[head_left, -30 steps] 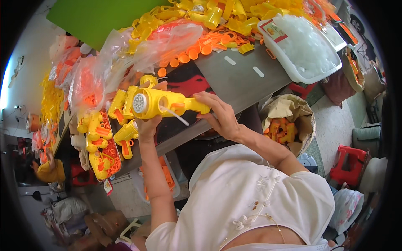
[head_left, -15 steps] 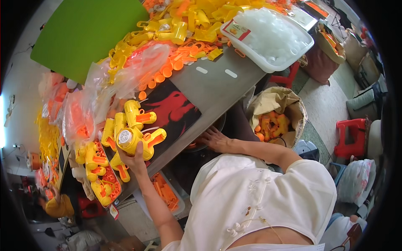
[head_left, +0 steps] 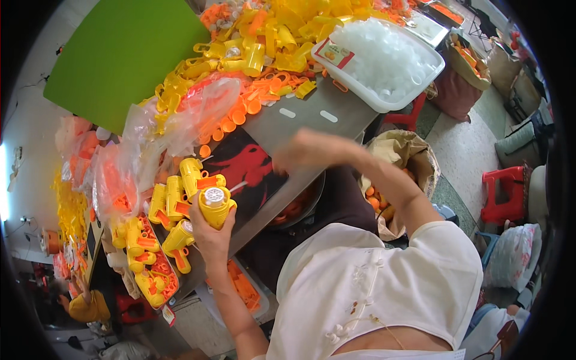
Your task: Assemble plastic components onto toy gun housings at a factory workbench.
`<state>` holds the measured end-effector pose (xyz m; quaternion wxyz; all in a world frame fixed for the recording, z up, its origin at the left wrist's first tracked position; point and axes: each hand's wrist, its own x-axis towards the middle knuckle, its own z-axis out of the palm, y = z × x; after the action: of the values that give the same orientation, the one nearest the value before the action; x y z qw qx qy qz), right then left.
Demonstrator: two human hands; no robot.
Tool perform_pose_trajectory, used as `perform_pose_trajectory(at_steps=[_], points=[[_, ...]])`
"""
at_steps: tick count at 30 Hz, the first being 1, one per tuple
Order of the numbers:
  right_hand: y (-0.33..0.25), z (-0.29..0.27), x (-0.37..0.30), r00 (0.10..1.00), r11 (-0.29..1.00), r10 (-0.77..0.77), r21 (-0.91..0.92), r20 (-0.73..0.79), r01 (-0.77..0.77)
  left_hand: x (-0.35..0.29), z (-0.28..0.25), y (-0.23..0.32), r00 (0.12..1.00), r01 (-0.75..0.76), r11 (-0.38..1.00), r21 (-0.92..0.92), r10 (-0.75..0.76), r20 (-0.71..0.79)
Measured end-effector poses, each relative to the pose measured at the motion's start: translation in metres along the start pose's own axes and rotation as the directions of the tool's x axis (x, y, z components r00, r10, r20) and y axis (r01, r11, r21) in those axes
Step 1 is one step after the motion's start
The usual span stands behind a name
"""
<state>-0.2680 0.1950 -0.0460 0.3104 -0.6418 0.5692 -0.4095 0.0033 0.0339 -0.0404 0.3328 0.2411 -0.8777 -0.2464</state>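
Left hand (head_left: 212,238): wrapped closed around a yellow toy body (head_left: 214,215), gripping it from the sides.
Held piece: raised by the near edge of the counter (head_left: 345,123), its round end with a white grille tipped upward; a thin white stick (head_left: 239,186) juts out beside it.
Right hand (head_left: 303,151): above the counter, by the black and red mat (head_left: 247,162), smeared by motion blur (I cannot tell how far open it is, or whether it has hold of anything).
Beside the left hand: more yellow bodies with orange parts (head_left: 174,195), lying close together near a tray (head_left: 174,281) of small orange pieces.
Back of the counter: orange discs (head_left: 228,124) and a heap of yellow pieces (head_left: 287,37).
White tub (head_left: 381,107): full of translucent pieces.
Paper sack (head_left: 399,144): standing open beside the counter, orange pieces inside.
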Motion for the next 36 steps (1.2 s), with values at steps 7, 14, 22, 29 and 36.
perform_pose_trajectory(at_steps=[7, 14, 22, 29, 36], points=[[0.14, -0.11, 0.087, 0.805, 0.634, 0.004, -0.621, -0.593, -0.461, 0.016, 0.006, 0.014, 0.998, -0.004, 0.993, 0.118, -0.004, 0.066], [0.183, -0.125, 0.104, 0.844, 0.446, 0.082, -0.738, -0.529, -0.506, 0.02, 0.01, 0.014, 0.997, 0.008, 0.991, 0.136, -0.019, 0.076], [0.158, -0.121, 0.094, 0.804, 0.472, -0.026, -0.716, -0.594, -0.514, 0.024, 0.01, 0.015, 0.993, 0.051, 0.992, 0.118, -0.063, 0.098], [0.055, -0.06, 0.077, 0.983, 0.793, 0.016, -0.596, -0.183, -0.123, 0.025, 0.002, 0.004, 0.994, 0.055, 0.992, 0.114, -0.065, 0.09], [0.081, 0.013, 0.07, 0.91, 0.607, -0.339, -0.682, 0.24, 0.407, 0.035, 0.001, 0.003, 0.997, 0.006, 0.996, 0.091, -0.013, 0.081]])
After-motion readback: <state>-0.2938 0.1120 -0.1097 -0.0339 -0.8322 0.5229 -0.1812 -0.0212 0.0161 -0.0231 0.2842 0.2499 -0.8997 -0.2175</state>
